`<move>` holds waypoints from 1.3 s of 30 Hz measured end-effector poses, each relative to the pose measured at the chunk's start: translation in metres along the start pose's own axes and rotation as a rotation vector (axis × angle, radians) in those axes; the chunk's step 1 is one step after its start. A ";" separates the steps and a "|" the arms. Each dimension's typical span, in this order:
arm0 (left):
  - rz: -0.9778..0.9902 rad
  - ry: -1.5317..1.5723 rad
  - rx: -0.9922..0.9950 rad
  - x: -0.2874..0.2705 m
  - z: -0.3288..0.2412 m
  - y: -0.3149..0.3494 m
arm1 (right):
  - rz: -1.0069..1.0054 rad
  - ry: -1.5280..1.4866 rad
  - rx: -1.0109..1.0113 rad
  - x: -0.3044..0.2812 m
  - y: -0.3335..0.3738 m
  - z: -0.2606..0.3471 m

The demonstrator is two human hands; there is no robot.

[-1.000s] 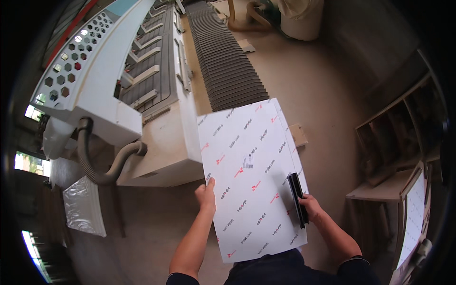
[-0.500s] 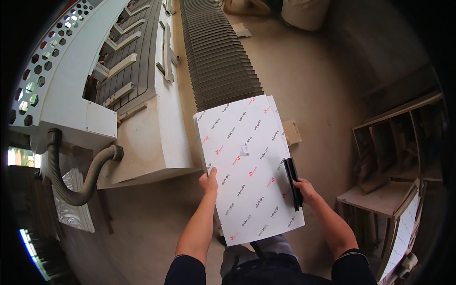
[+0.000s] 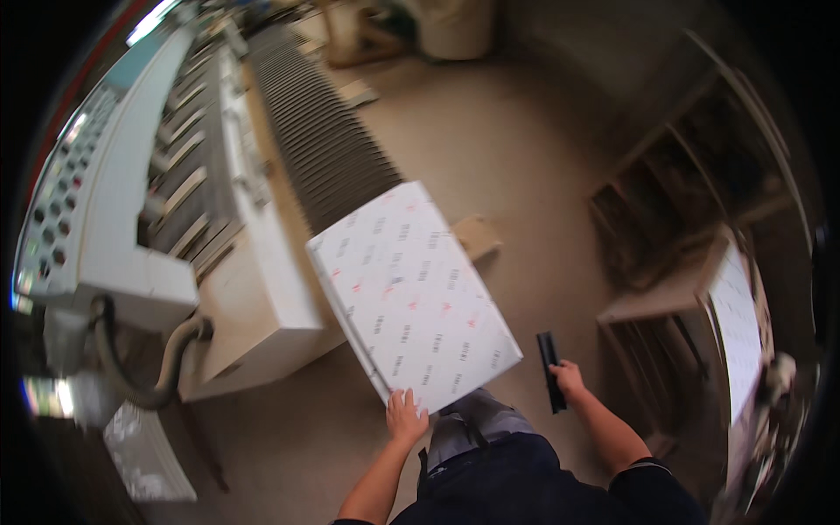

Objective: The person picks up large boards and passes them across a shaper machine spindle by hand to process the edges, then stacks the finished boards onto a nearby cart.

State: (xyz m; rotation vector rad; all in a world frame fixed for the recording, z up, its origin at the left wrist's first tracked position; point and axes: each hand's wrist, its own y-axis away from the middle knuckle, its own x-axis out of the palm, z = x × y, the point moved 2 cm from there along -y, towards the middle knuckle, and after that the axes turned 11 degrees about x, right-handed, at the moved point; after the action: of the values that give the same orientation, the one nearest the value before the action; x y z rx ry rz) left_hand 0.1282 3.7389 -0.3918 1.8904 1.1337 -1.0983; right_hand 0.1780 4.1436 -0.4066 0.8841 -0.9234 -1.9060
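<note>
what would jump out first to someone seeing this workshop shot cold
The big white panel with small printed marks fills the middle, tilted, its near edge under the left hand. To its right, clear of the panel, the right hand grips a slim black bar. Along the left runs a long pale machine with a ribbed dark conveyor and a grey hose.

We see a white rectangular panel (image 3: 411, 293), its film wrap dotted with small red and dark marks, just right of the pale machine (image 3: 254, 297). Left of the machine, low down, lies a clear plastic bag (image 3: 149, 455).
</note>
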 end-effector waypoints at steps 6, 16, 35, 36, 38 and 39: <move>0.181 0.095 0.214 0.028 -0.048 0.035 | -0.341 -0.196 0.088 -0.093 0.080 -0.119; 0.518 0.020 0.504 0.071 -0.088 -0.009 | -1.070 -0.329 -0.061 -0.306 0.150 -0.158; 0.125 0.300 0.698 0.114 -0.737 -0.239 | -1.380 -0.031 0.249 -0.893 0.053 -0.296; 0.110 0.275 0.696 0.120 -0.754 -0.250 | -1.462 0.017 0.199 -0.902 0.042 -0.309; 0.079 0.209 0.642 0.128 -0.772 -0.269 | -1.420 -0.019 0.026 -0.898 0.039 -0.298; 0.068 0.176 0.622 0.134 -0.778 -0.278 | -1.400 -0.044 -0.052 -0.888 0.042 -0.291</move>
State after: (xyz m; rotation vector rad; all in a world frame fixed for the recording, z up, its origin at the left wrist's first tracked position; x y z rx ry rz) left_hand 0.1608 4.5558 -0.2137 2.5217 0.8639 -1.3762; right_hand 0.8052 4.8307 -0.3076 1.6981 -0.1576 -3.0435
